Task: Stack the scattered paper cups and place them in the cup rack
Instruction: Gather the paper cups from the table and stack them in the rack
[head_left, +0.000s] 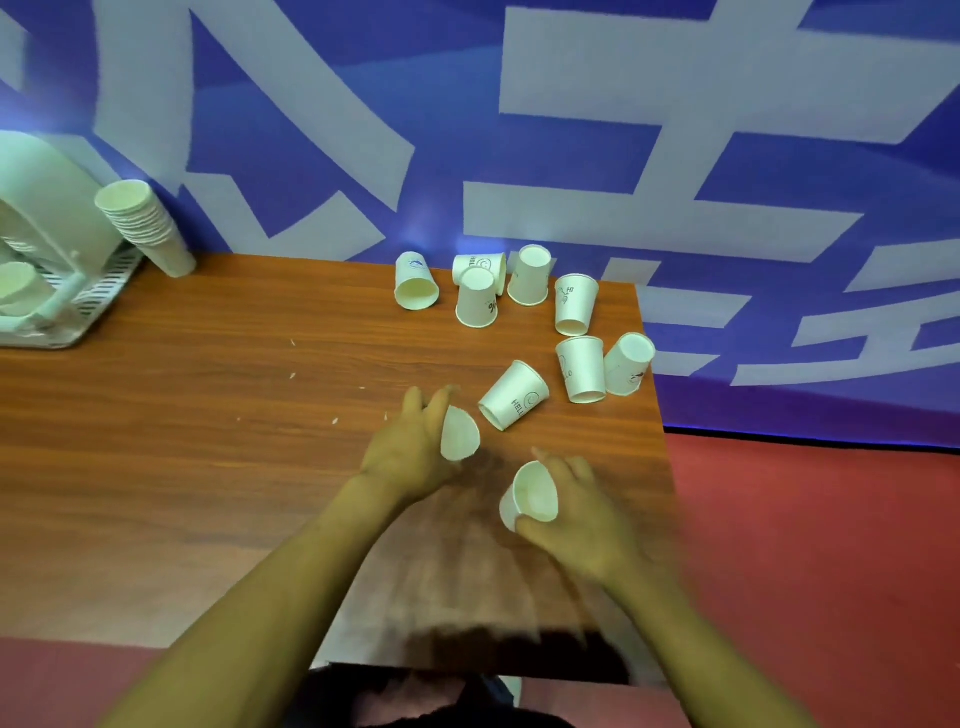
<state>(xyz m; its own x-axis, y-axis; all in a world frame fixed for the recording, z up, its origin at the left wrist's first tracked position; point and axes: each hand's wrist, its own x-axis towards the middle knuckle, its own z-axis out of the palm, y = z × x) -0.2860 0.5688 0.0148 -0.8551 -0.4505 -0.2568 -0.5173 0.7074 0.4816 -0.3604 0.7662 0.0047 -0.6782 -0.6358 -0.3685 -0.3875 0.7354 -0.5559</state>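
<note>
Just getting started. One cup in the left hand (410, 452), fingers curled round its side, open end facing right. Another cup in the right hand (582, 512), gripped round the body, mouth tipped up and left. Both held low over the table (208, 441), close but not touching, not yet slid together. Eight loose cups (514, 395) left scattered near the far right corner. Cup rack (57, 249) far left, a tall stack (148, 223) beside it.

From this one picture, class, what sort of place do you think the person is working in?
Probably a staged demo or event area, not a home. A large blue banner with white lettering hangs behind a wood-grain table on a red floor, with paper cups scattered and a white cup rack beside them.
</note>
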